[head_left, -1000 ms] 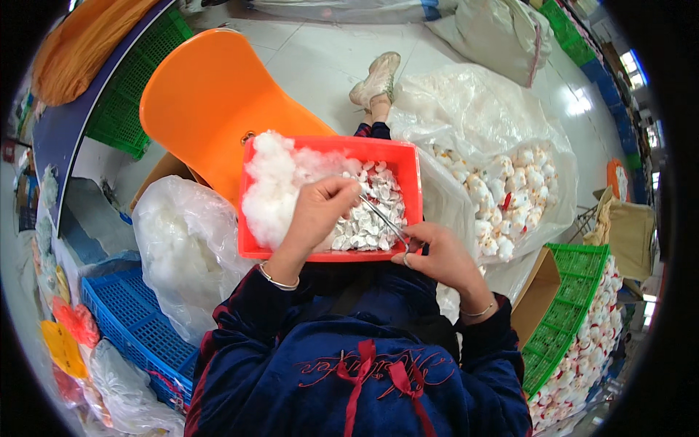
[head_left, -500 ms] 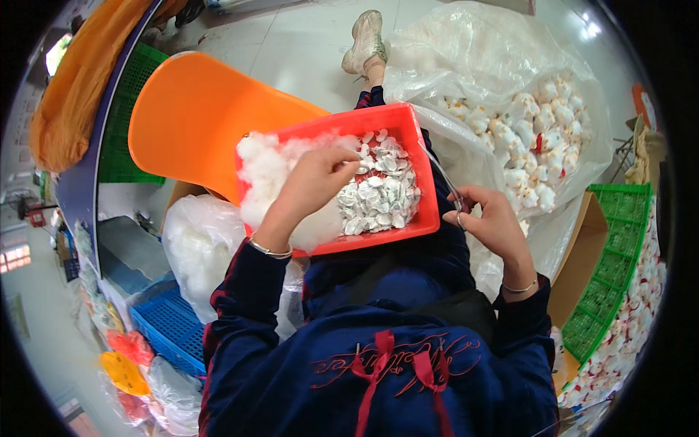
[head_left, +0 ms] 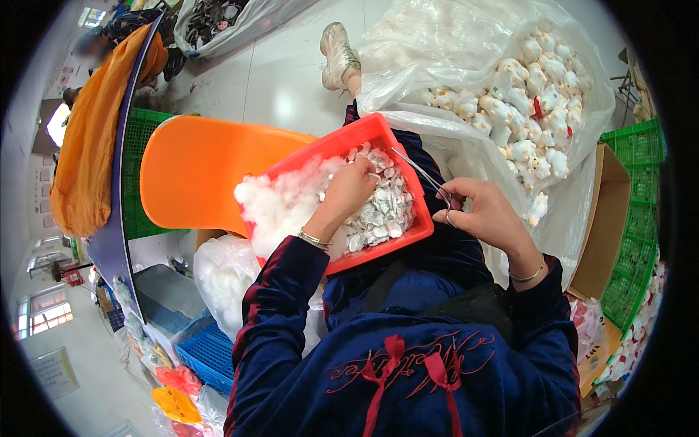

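A red tray [head_left: 378, 129] lies across my lap, with fluffy white stuffing [head_left: 280, 200] on its left side and many small whitish flat pieces [head_left: 378, 218] on its right. My left hand [head_left: 348, 191] is down over these pieces, its thumb and fingertips pinched together at what looks like a small white piece. By the tray's right edge, my right hand [head_left: 480, 211] grips long metal forceps [head_left: 424, 175] by the finger loops. Their tips point up and left over the tray's right rim.
A clear plastic bag [head_left: 408, 65] with white stuffed toys [head_left: 520, 109] lies ahead right. An orange chair [head_left: 211, 171] stands left of the tray. A bag of stuffing [head_left: 226, 280] and a blue basket [head_left: 207, 353] are lower left. At right are a cardboard box [head_left: 601, 218] and green crates [head_left: 637, 233].
My left hand has moved right and down into the small pieces. The forceps' tips now show over the tray's rim. The view has shifted and the tray sits more tilted.
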`<state>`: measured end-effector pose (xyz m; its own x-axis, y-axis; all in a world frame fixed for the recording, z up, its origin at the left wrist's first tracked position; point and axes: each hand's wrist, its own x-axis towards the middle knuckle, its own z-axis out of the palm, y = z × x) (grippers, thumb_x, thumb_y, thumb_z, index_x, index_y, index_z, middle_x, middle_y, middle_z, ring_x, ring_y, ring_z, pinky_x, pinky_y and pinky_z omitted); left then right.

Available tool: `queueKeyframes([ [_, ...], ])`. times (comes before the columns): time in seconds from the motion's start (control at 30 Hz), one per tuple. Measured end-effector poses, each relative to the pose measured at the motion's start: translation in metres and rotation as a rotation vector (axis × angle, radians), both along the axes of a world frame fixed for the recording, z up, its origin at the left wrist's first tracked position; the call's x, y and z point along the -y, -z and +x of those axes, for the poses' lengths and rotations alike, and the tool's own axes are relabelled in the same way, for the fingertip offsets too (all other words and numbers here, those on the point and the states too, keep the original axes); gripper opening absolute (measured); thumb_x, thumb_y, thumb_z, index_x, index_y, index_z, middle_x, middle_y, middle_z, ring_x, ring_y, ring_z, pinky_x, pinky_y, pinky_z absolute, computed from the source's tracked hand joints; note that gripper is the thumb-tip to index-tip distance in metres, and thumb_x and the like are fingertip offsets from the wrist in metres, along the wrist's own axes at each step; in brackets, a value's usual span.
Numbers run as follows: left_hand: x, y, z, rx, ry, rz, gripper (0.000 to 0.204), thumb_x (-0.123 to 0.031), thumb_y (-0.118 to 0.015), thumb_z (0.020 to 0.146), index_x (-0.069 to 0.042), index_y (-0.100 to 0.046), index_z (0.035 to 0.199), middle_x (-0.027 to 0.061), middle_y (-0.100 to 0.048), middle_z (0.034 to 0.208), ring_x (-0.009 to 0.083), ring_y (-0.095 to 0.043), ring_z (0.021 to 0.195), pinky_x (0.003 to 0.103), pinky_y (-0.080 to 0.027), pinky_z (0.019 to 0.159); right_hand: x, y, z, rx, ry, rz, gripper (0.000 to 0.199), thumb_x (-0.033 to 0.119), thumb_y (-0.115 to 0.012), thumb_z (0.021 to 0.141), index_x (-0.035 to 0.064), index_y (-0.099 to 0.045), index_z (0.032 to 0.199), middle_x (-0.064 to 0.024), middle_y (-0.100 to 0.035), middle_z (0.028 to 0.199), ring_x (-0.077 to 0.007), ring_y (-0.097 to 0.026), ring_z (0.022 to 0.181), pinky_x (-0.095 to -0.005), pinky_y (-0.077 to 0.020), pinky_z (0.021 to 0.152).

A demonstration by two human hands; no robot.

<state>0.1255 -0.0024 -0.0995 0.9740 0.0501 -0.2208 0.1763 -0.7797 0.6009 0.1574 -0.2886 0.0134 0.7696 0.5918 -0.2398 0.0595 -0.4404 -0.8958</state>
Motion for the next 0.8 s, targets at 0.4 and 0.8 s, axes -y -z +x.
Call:
queueKeyframes([
  [0.4,-0.004,-0.09,-0.048,-0.138,-0.292,-0.857,0.01,-0.01,-0.071,0.096,-0.001,-0.068,0.099,-0.002,-0.066,0.083,0.0014,-0.056,0.072,0.018,-0.044,0.062,-0.05,-0.013,0.003,-0.11,-0.019,0.137,0.029,0.017,-0.08,0.083,-0.0014,-0.067,0.102,-0.0078,-0.068,0.089,-0.0125,-0.062,0.082,-0.0292,-0.0504,0.076],
  [0.8,0.007,-0.094,-0.082,0.075,-0.487,-1.409,0.017,-0.009,-0.067,0.099,0.0,-0.07,0.113,0.0009,-0.068,0.087,0.0065,-0.058,0.069,0.021,-0.047,0.063,-0.095,0.001,-0.015,-0.316,-0.062,0.455,0.015,0.011,-0.074,0.087,0.0035,-0.063,0.092,0.0019,-0.058,0.081,-0.0045,-0.049,0.071,-0.022,-0.0416,0.064],
])
